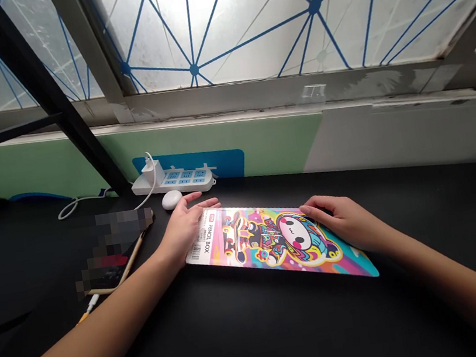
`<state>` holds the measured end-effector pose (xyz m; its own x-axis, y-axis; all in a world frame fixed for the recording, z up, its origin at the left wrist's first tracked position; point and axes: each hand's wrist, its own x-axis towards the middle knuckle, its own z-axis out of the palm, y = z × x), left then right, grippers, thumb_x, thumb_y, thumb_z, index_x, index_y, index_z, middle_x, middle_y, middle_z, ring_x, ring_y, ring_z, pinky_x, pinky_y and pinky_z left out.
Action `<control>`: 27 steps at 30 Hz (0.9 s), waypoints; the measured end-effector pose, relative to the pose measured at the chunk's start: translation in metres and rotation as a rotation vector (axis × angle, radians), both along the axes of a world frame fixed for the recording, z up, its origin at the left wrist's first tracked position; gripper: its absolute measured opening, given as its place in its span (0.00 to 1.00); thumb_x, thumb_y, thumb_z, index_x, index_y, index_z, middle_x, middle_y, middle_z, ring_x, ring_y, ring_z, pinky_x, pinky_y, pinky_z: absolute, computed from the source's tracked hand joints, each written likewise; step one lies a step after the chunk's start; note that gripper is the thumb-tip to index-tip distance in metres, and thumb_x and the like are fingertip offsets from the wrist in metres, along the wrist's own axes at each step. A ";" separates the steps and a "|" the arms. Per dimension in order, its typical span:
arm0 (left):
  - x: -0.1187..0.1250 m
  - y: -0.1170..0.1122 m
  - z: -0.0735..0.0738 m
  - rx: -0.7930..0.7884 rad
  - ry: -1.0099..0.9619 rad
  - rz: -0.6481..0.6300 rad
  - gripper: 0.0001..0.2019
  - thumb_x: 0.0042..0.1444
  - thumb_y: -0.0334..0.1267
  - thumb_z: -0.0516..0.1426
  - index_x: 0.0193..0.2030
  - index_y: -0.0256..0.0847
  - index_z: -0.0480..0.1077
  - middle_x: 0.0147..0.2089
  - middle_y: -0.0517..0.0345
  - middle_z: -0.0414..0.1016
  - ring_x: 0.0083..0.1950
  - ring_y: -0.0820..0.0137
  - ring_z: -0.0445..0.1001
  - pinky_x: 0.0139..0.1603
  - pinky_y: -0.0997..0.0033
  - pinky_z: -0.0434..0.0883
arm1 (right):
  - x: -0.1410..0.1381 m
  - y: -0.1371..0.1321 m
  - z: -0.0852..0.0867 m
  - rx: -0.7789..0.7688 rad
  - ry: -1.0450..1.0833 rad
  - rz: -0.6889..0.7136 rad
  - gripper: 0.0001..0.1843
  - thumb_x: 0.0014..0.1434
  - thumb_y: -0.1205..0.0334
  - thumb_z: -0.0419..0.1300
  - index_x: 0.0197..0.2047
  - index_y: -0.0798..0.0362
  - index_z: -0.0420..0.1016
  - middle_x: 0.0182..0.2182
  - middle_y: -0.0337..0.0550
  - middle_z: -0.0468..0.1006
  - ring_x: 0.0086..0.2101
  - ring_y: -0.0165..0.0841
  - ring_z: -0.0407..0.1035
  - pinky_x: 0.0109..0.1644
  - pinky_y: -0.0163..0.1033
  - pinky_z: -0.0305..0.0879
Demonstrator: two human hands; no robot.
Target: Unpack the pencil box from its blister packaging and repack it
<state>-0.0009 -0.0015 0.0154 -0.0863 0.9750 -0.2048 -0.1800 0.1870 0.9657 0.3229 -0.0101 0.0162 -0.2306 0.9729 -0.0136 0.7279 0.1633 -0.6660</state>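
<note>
A flat, colourful pencil box (268,239) lies between my hands, its long side running across the view. Its face shows a cartoon figure on a skateboard, and the words "PENCIL BOX" with a barcode are on a white strip at the left end. My left hand (186,222) holds that end, thumb near the corner and fingertips reaching out past the far edge. At the far edge toward the right, my right hand (345,219) grips the box, with some fingers hidden behind it. Just beyond my left hand sits a small white rounded case (172,200).
A white power strip (194,180) with a plugged-in charger (153,173) and cable stands against the wall. To the left lies a partly blurred phone (120,269) with a cable. A black slanted post (36,83) rises at the left of the black table (242,331).
</note>
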 end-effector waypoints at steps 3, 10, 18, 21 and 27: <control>0.000 -0.001 -0.001 0.029 0.102 0.002 0.13 0.66 0.28 0.54 0.56 0.41 0.65 0.57 0.45 0.80 0.33 0.69 0.83 0.30 0.71 0.79 | 0.002 0.000 0.000 0.059 -0.068 0.018 0.25 0.65 0.35 0.54 0.33 0.47 0.77 0.32 0.43 0.84 0.32 0.40 0.76 0.32 0.43 0.68; 0.001 -0.006 -0.007 0.251 0.124 0.025 0.14 0.70 0.49 0.53 0.50 0.42 0.71 0.45 0.53 0.82 0.34 0.68 0.81 0.35 0.70 0.78 | 0.009 -0.005 0.014 0.744 -0.241 0.085 0.21 0.67 0.39 0.57 0.32 0.47 0.72 0.26 0.41 0.77 0.28 0.38 0.70 0.37 0.46 0.68; 0.000 -0.022 0.004 0.573 0.010 0.083 0.30 0.71 0.60 0.45 0.34 0.40 0.77 0.37 0.52 0.83 0.38 0.64 0.80 0.42 0.67 0.76 | 0.002 -0.025 0.024 1.281 -0.288 0.248 0.14 0.60 0.57 0.72 0.37 0.46 0.69 0.25 0.36 0.75 0.27 0.34 0.70 0.41 0.43 0.71; -0.004 -0.026 0.007 0.676 -0.035 0.086 0.30 0.70 0.59 0.46 0.31 0.42 0.78 0.32 0.54 0.81 0.37 0.63 0.79 0.41 0.67 0.76 | -0.009 -0.033 0.023 1.231 -0.351 0.249 0.13 0.62 0.59 0.70 0.36 0.47 0.67 0.34 0.42 0.79 0.32 0.36 0.73 0.41 0.42 0.71; -0.010 -0.023 0.007 0.669 0.080 -0.077 0.32 0.68 0.64 0.45 0.31 0.42 0.78 0.32 0.53 0.78 0.36 0.63 0.77 0.41 0.65 0.74 | -0.019 -0.040 0.010 1.016 -0.450 0.205 0.11 0.67 0.64 0.59 0.32 0.48 0.63 0.46 0.48 0.81 0.31 0.33 0.73 0.31 0.38 0.63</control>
<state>-0.0107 -0.0244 0.0227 -0.0010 0.8934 0.4493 -0.1137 -0.4465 0.8875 0.3034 -0.0498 0.0266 -0.5612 0.5246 0.6402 0.7652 0.6237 0.1598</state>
